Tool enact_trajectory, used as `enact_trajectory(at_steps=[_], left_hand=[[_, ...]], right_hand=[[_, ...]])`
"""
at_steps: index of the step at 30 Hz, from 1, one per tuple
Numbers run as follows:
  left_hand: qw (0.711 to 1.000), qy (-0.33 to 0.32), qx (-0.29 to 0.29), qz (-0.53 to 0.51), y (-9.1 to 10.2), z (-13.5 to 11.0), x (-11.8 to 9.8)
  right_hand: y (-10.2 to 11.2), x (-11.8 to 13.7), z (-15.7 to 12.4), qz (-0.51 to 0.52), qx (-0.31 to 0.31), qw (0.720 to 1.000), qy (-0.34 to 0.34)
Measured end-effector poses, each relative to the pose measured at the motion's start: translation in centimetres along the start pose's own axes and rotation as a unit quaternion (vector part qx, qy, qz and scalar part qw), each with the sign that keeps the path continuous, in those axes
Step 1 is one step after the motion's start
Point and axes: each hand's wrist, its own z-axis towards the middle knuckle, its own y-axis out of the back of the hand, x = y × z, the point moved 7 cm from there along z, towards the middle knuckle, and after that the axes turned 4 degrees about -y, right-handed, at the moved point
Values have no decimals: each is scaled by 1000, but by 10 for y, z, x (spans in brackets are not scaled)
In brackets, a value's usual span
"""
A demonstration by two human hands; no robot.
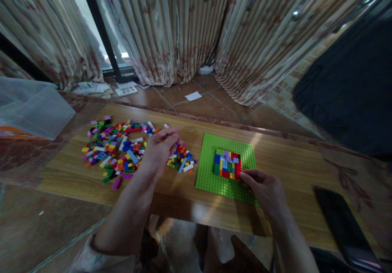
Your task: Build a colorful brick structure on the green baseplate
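My left hand [159,147] hovers over the right part of a loose pile of coloured toy bricks [114,146], its fingers curled together. What lies between those fingertips, if anything, is hidden. On a green studded baseplate [205,175] sits a low, roughly square patch of toy bricks [227,165] in red, blue, yellow, white, green and purple. My right hand [263,186] is at the patch's lower right corner, thumb and fingers pinched, the tips against a red brick [238,171]. Whether a separate piece is in that pinch cannot be made out.
A wooden table [284,154] carries the bricks and baseplate. A dark phone [344,224] lies at its right end. A clear plastic bin [36,105] stands at the far left. Behind are striped curtains [165,32] and papers [127,90] on the tiled floor.
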Motion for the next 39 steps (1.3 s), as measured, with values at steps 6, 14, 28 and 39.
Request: enact_trajectory(at_steps=[6,14,28,39], left_hand=[[1000,-8,2,-10,2,0,-3],[999,-21,-20,-14,18,3,-11],[999,-28,-34,-32,37,2,-23],[998,-26,-33,-39,39,4,-25]], right_hand=[[18,-1,0,116,-35,993,-9],[6,47,-35,172,-153,966,113],[-117,82,-69,-156,55,935,314],[-128,83,-69,-243,29,921,303]])
